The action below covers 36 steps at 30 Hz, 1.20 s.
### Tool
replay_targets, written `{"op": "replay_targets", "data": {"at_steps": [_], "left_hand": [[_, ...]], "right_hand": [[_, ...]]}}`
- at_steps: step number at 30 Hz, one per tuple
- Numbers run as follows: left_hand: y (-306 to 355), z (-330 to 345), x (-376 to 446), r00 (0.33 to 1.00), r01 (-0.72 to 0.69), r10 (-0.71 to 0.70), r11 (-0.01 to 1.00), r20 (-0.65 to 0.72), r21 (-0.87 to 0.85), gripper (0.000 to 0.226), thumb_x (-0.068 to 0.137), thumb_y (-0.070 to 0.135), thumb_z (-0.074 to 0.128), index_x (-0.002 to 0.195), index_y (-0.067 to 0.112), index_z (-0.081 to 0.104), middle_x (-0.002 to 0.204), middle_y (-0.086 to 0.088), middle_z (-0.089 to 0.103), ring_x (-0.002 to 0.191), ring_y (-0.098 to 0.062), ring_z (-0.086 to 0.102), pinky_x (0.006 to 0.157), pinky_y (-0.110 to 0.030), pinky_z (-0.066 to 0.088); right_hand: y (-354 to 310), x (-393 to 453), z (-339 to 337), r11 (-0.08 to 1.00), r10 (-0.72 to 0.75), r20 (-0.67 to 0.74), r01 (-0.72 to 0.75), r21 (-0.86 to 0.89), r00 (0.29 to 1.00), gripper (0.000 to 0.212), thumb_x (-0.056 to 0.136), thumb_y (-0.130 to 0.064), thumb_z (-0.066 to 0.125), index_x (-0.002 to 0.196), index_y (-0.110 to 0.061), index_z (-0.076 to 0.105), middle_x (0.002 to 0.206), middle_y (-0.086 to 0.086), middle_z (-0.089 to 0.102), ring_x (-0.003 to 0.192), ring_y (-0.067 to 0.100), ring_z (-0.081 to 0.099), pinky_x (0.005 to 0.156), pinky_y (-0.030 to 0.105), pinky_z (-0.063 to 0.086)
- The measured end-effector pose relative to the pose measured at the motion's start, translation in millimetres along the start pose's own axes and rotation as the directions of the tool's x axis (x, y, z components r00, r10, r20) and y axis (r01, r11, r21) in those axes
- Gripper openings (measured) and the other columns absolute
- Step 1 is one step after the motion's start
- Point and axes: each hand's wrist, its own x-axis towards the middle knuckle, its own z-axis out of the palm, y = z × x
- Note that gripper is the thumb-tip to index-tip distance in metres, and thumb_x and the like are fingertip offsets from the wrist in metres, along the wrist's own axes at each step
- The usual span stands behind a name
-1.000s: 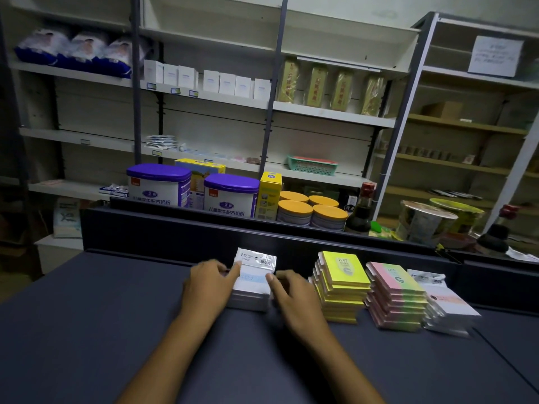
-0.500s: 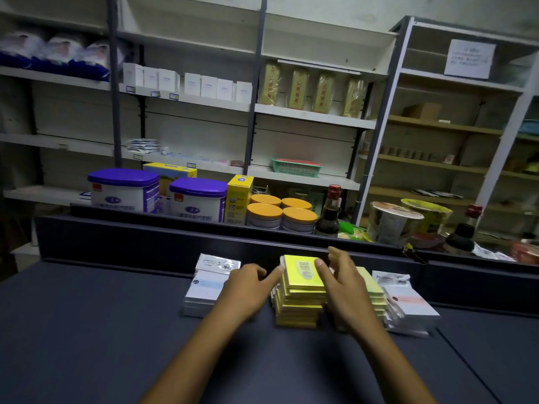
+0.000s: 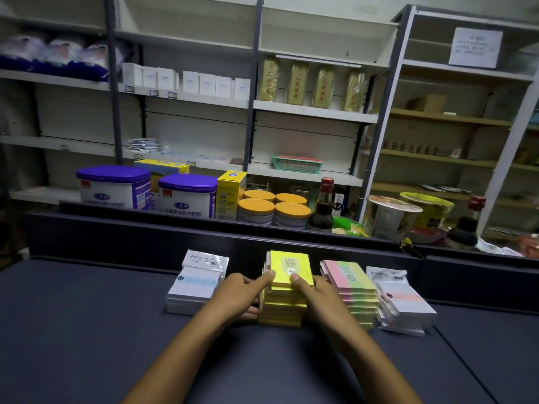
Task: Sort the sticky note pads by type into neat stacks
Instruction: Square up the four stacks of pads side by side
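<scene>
Both hands [image 3: 281, 298] now square yellow stack's [image 3: 284, 309] edges.

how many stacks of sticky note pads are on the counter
4, in a row: white stack with blue print far left, yellow stack between both hands, pink-and-green stack next, white stack with orange print far right. None look hidden.

Both hands now sit on the yellow stack [image 3: 287, 290], left hand [image 3: 239, 295] and right hand [image 3: 322, 298] flanking it, off the white-blue stack [image 3: 195, 287].
</scene>
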Motion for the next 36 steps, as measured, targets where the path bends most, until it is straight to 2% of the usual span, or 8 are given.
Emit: {"op": "replay_targets", "data": {"at_steps": [6, 9, 13, 18, 24, 28, 31, 36], "left_hand": [[-6.6, -8.2, -3.8, 1.000, -0.002, 0.004, 0.997, 0.015, -0.074, 0.044, 0.087, 0.043, 0.068, 0.110, 0.005, 0.063, 0.099, -0.014, 0.074, 0.081, -0.024, 0.075, 0.070, -0.033, 0.061], [-6.4, -10.0, -4.8, 0.996, -0.065, 0.070, 0.994, 0.051, -0.087, 0.034, 0.081, 0.027, 0.068, 0.110, 0.009, 0.065, 0.109, -0.010, 0.072, 0.095, -0.020, 0.072, 0.086, -0.034, 0.059], [-9.2, -8.7, -7.5, 0.978, -0.187, 0.184, 0.982, 0.101, 0.019, 0.075, 0.062, 0.017, 0.066, 0.135, 0.015, 0.052, 0.126, -0.005, 0.064, 0.115, -0.017, 0.062, 0.102, -0.036, 0.050], [-18.3, -7.9, -3.5, 0.966, -0.203, 0.183, 0.974, 0.181, 0.100, 0.103, 0.055, 0.008, 0.066, 0.148, 0.021, 0.023, 0.148, -0.006, 0.032, 0.133, -0.019, 0.045, 0.110, -0.039, 0.043], [-17.3, -7.2, -5.4, 0.963, -0.170, 0.154, 0.984, 0.223, 0.055, 0.094, 0.064, 0.024, 0.064, 0.149, 0.034, 0.024, 0.136, 0.009, 0.055, 0.117, 0.004, 0.054, 0.085, -0.009, 0.046], [-16.8, 0.7, -4.0, 0.963, -0.246, 0.227, 0.961, 0.142, 0.127, 0.060, 0.085, 0.016, 0.057, 0.138, 0.038, 0.038, 0.113, 0.031, 0.058, 0.093, 0.032, 0.050, 0.078, 0.012, 0.025], [-19.8, 3.9, 1.3, 0.966, -0.244, 0.226, 0.960, 0.129, 0.139, 0.048, 0.093, 0.004, 0.047, 0.132, 0.032, 0.048, 0.110, 0.025, 0.061, 0.083, 0.029, 0.054, 0.069, 0.007, 0.035], [-23.4, 5.3, 7.0, 0.966, -0.240, 0.225, 0.964, 0.128, 0.118, 0.035, 0.095, 0.007, 0.048, 0.107, 0.039, 0.057, 0.107, 0.019, 0.066, 0.087, 0.019, 0.060, 0.068, 0.001, 0.041]], "right_hand": [[1.9, -3.7, 8.2, 0.982, 0.022, -0.035, -0.016, 0.187, 0.999, 0.056, 0.088, -0.033, 0.071, 0.135, -0.009, 0.053, 0.121, 0.006, 0.068, 0.109, 0.020, 0.067, 0.099, 0.047, 0.053], [2.2, -7.1, 12.1, 0.964, -0.026, -0.006, 0.027, 0.264, 1.000, 0.059, 0.087, -0.017, 0.073, 0.139, -0.008, 0.048, 0.127, 0.006, 0.066, 0.115, 0.020, 0.065, 0.102, 0.044, 0.052], [9.6, -8.5, 9.9, 0.982, -0.119, 0.073, 0.106, 0.158, 0.990, 0.064, 0.081, -0.003, 0.076, 0.137, -0.012, 0.047, 0.126, 0.004, 0.066, 0.117, 0.017, 0.064, 0.101, 0.035, 0.053], [16.9, -12.2, 9.4, 0.980, -0.152, 0.175, 0.171, -0.103, 0.973, 0.099, 0.074, 0.003, 0.073, 0.152, -0.022, 0.017, 0.138, -0.004, 0.049, 0.123, 0.006, 0.054, 0.095, 0.016, 0.048], [22.0, -5.2, 6.9, 0.990, -0.140, 0.191, 0.132, 0.055, 0.971, 0.089, 0.079, 0.011, 0.069, 0.146, -0.028, 0.025, 0.124, -0.012, 0.061, 0.104, -0.005, 0.065, 0.082, 0.016, 0.052], [23.0, -2.1, 8.1, 0.985, -0.151, 0.181, 0.131, 0.116, 0.972, 0.076, 0.082, 0.005, 0.073, 0.135, -0.031, 0.033, 0.124, -0.015, 0.062, 0.109, -0.004, 0.064, 0.088, 0.019, 0.053], [22.9, -2.2, 10.4, 0.978, -0.204, 0.203, 0.188, 0.095, 0.958, 0.067, 0.082, 0.002, 0.074, 0.128, -0.034, 0.042, 0.131, -0.013, 0.059, 0.119, 0.000, 0.060, 0.101, 0.026, 0.050], [22.9, 0.3, 5.3, 0.974, -0.188, 0.215, 0.153, 0.167, 0.959, 0.061, 0.083, 0.003, 0.072, 0.130, -0.025, 0.047, 0.126, -0.007, 0.065, 0.112, 0.003, 0.065, 0.089, 0.021, 0.053]]}}
